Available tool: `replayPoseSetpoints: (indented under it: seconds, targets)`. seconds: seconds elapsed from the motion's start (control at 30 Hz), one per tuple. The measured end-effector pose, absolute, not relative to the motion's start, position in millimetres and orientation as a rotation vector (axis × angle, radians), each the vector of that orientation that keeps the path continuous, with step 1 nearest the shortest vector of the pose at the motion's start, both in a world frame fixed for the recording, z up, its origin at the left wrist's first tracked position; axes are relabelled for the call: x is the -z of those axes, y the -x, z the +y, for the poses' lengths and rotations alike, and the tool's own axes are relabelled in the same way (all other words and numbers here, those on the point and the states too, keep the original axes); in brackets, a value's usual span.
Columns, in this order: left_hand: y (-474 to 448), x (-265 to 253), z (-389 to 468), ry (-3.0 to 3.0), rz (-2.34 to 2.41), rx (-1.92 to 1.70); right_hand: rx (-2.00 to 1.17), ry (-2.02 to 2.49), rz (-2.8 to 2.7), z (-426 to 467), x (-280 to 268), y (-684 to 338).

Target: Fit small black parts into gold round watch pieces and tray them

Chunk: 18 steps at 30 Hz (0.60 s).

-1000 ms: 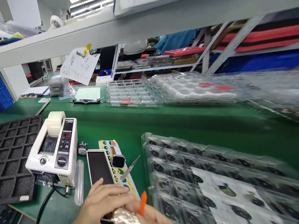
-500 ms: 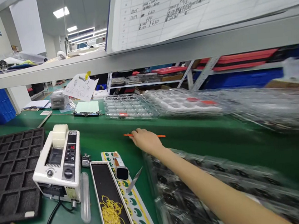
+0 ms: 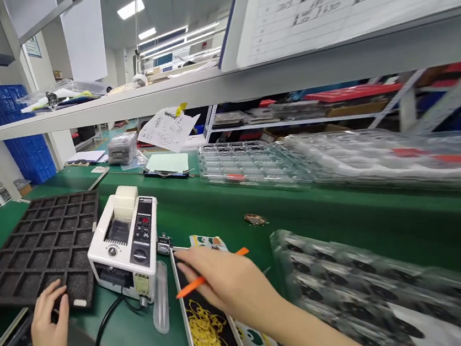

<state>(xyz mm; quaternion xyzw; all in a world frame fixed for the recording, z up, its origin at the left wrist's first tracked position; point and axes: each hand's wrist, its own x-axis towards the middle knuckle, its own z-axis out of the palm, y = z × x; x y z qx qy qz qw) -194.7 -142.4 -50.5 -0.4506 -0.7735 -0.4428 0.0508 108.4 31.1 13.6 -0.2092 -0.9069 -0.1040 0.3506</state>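
Observation:
My right hand [image 3: 230, 278] is closed around a slim orange stick [image 3: 191, 287] with a narrowed tip, above a long white-rimmed tray [image 3: 187, 333] with a dark bottom. Yellow rubber rings [image 3: 207, 331] lie in that tray's near end. My left hand [image 3: 50, 321] is at the near edge of a black compartment tray [image 3: 47, 244], fingers and thumb apart over the front cells. Nothing clear shows between them. Partly under my right hand lies a sticker sheet [image 3: 255, 339]. A small brownish piece [image 3: 256, 219] rests on the green table beyond my right hand.
A white tape dispenser [image 3: 124, 246] with a cable stands between the trays, beside a tally counter [image 3: 164, 244] and a clear plastic strip [image 3: 160, 300]. Clear blister trays [image 3: 352, 287] lie at right; more [image 3: 250, 165] are at the back, below a shelf beam [image 3: 187, 86].
My right hand has drawn back from the back of the table with the orange stick, uncovering the brownish piece. My left hand has risen to the black tray. The view has swung left.

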Motion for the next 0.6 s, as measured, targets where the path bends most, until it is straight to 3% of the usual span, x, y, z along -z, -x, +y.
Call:
replayPoseSetpoints:
  seconds: [0.13, 0.3, 0.6]
  targets:
    - [213.5, 74.2, -147.2, 1.540, -2.313, 1.009, 0.323, 0.294, -2.373, -1.7, -8.5, -83.5]
    - [233.7, 80.4, -156.9, 1.767, -2.234, 0.705, 0.350, 0.296, -2.468, -19.6, 16.2, -95.7]
    - [248.5, 60.6, -154.1, 1.547, -2.220, 0.969, 0.118, 0.622, -2.420, -16.9, 28.6, -159.5]
